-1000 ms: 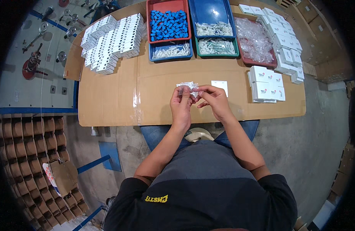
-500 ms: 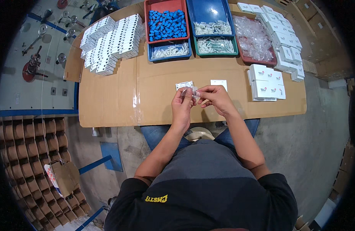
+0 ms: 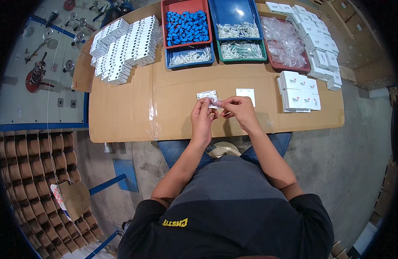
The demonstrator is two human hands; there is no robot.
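Between both hands is a small clear plastic bag, above the near middle of the cardboard-covered table. My left hand pinches its left side between thumb and fingers. From the right, my right hand pinches the other side. Fingers cover most of the bag, and I cannot make out its contents. Just beyond my left fingertips lies a white rectangular part with dark markings, partly hidden by the hand. A flat white square plate rests behind my right hand, which overlaps its lower edge.
At the back stand a red tray of blue pieces, blue trays and a green tray with small white pieces, and a red tray of clear bags. White boxes are stacked left and right.
My hands have shifted slightly, with the left fingers a little further left. The bag is still pinched between them, and more of the white part behind shows.
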